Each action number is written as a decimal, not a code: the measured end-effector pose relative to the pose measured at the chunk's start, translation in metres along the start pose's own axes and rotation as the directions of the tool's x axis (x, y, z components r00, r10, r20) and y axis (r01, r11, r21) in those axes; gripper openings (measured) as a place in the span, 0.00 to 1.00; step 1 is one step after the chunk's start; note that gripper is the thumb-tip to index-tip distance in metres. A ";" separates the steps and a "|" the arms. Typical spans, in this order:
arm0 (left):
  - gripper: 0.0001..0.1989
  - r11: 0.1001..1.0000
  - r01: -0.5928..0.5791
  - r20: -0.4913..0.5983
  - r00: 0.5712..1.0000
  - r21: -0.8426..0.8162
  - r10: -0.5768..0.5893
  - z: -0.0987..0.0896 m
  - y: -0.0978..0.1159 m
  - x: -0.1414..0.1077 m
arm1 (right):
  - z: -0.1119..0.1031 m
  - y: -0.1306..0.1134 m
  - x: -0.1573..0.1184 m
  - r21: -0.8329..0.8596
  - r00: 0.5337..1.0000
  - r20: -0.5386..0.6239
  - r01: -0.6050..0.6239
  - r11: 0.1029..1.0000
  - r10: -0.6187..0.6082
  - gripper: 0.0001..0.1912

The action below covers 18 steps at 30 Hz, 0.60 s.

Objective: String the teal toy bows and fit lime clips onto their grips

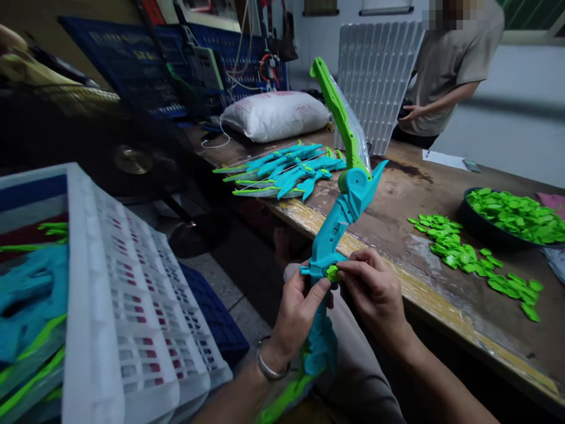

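Observation:
A blue and green toy bow point(333, 229) stands nearly upright over my lap, its green upper limb point(338, 112) reaching above the table. My left hand point(295, 315) is wrapped round the bow's grip, just under the middle. With the fingertips of my right hand point(375, 288) I pinch a small green plastic piece point(332, 272) against the side of the grip. Its exact seat on the bow is partly hidden by my fingers. The bow's lower limb point(286, 397) runs down past my left wrist.
Several finished-looking bows point(282, 168) lie on the wooden table point(384, 206). Loose green pieces point(463, 253) are scattered near a dark basin point(470, 221) of more. A white crate point(145, 306) holding bow parts stands left. A white sack point(278, 115) and another person point(454, 76) are behind.

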<state>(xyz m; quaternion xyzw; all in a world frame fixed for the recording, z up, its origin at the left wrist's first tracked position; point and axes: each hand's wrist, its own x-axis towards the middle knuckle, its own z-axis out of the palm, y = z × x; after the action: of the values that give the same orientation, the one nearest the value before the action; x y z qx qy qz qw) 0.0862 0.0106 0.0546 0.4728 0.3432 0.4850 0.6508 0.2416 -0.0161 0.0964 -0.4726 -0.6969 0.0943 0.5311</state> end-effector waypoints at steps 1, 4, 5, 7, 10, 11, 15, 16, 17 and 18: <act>0.14 1.000 -0.010 -0.003 1.000 0.013 0.010 0.000 0.000 0.000 | 0.002 0.000 0.000 -0.020 1.000 0.000 -0.002 1.000 0.002 0.09; 0.14 0.998 -0.038 -0.015 0.999 0.056 0.039 0.001 -0.001 0.001 | 0.007 0.000 -0.002 -0.067 1.000 0.004 -0.001 0.998 0.001 0.08; 0.14 0.997 -0.047 -0.022 0.999 0.068 0.048 0.001 -0.002 0.001 | 0.008 0.000 -0.002 -0.081 1.000 -0.003 0.007 0.997 -0.007 0.08; 0.14 0.994 -0.060 -0.039 0.997 0.088 0.064 0.001 -0.002 0.003 | 0.012 0.001 -0.004 -0.104 1.000 -0.020 0.022 0.994 -0.024 0.07; 0.13 0.987 -0.086 -0.053 0.994 0.138 0.094 0.002 0.000 0.004 | 0.013 0.001 -0.006 -0.104 1.000 -0.023 0.002 0.995 -0.005 0.07; 0.13 0.984 -0.090 -0.050 0.994 0.153 0.099 0.002 0.001 0.004 | 0.012 0.002 -0.005 -0.095 0.999 -0.026 -0.021 0.995 0.019 0.06; 0.13 0.985 -0.079 -0.038 0.996 0.152 0.086 0.001 0.004 0.001 | 0.000 0.008 0.002 0.042 0.984 0.076 -0.165 0.985 0.161 0.19; 0.13 0.985 -0.075 -0.035 0.996 0.157 0.082 0.000 0.004 0.000 | -0.004 0.010 0.005 0.095 0.967 0.176 -0.204 0.974 0.185 0.22; 0.13 0.983 -0.072 -0.032 0.996 0.167 0.079 -0.001 0.003 -0.001 | -0.007 0.011 0.007 0.130 0.940 0.281 -0.238 0.963 0.194 0.21; 0.13 0.982 -0.071 -0.030 0.997 0.177 0.077 -0.002 0.001 -0.002 | -0.010 0.012 0.008 0.139 0.912 0.361 -0.258 0.956 0.194 0.19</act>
<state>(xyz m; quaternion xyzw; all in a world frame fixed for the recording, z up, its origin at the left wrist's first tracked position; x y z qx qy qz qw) 0.0837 0.0095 0.0551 0.5320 0.3788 0.4851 0.5815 0.2565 -0.0078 0.0982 -0.4754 -0.7076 0.3003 0.4280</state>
